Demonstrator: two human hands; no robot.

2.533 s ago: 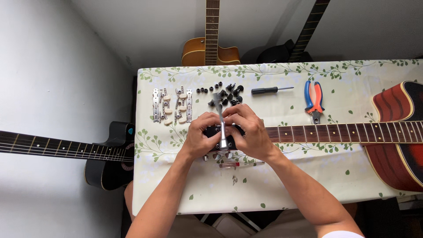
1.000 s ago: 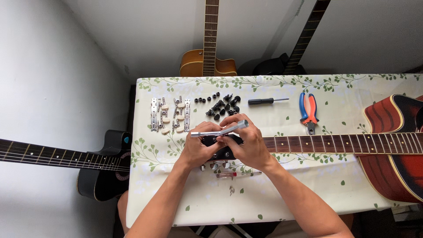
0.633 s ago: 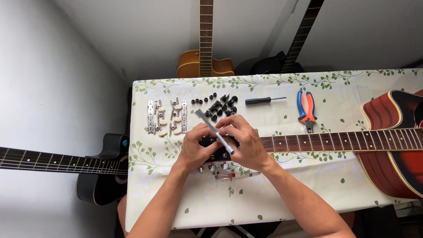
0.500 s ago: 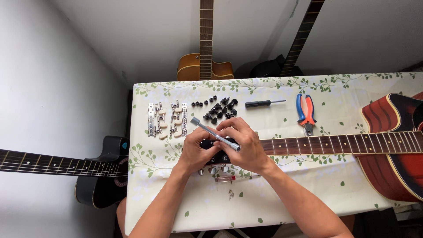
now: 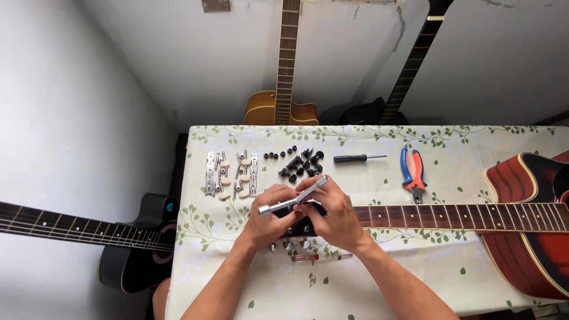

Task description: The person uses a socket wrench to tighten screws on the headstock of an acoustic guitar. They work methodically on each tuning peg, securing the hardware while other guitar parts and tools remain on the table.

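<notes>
Right hand [image 5: 335, 216] and left hand [image 5: 269, 219] hide the headstock [image 5: 301, 227], holding a socket wrench [image 5: 291, 197]

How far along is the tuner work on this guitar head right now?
Done: two old tuner strips lie off the guitar on the table. In hand: both hands, left hand and right hand, hold a silver socket wrench over the guitar head. Left: a pile of black tuner parts waits unused, with the screwdriver and pliers lying idle.

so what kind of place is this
Likely a home guitar repair corner: a red guitar lies across a cloth-covered table, tuning machines and pliers are laid out, and more guitars lean on the walls.
</notes>
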